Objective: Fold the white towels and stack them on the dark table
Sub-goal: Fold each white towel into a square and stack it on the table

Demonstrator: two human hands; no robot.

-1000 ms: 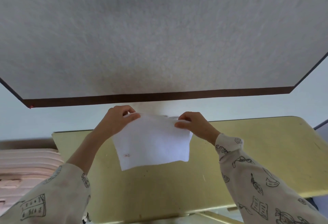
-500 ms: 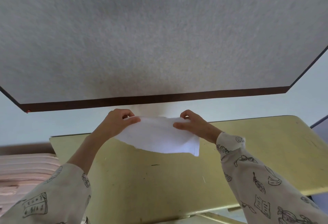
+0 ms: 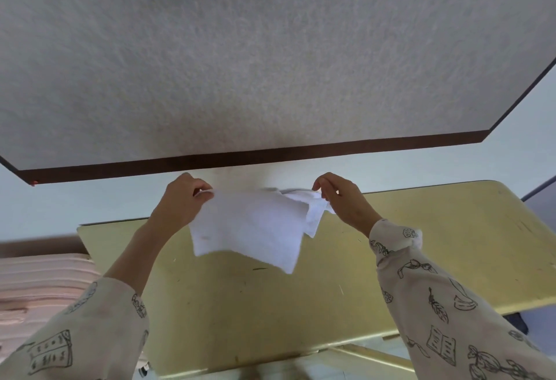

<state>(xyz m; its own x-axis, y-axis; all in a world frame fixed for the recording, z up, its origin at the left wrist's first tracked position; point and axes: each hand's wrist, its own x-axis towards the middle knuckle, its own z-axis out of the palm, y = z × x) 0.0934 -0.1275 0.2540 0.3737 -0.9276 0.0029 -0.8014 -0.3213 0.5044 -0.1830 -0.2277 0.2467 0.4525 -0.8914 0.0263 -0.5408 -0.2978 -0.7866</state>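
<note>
- The towel (image 3: 249,229) hangs in the air between the two hands, over the far part of the yellow table (image 3: 421,259); its lower corners droop free, apart from the tabletop as far as I can tell.
- It looks light, soft and limp. It will likely sag wherever it is unsupported, so the top corners are the best places to hold.
- The left hand (image 3: 180,202) pinches the top left corner, fingers curled round the cloth.
- The right hand (image 3: 340,199) pinches the bunched top right corner, thumb and fingers closed on it.
- That right end is crumpled, so the edges probably need aligning before a fold.
- The table offers bare room near and right; its far edge lies just beyond the towel.
- The grey board (image 3: 270,48) with a dark rim sits beyond.
- The pink stack (image 3: 39,283) lies left, well apart.
</note>
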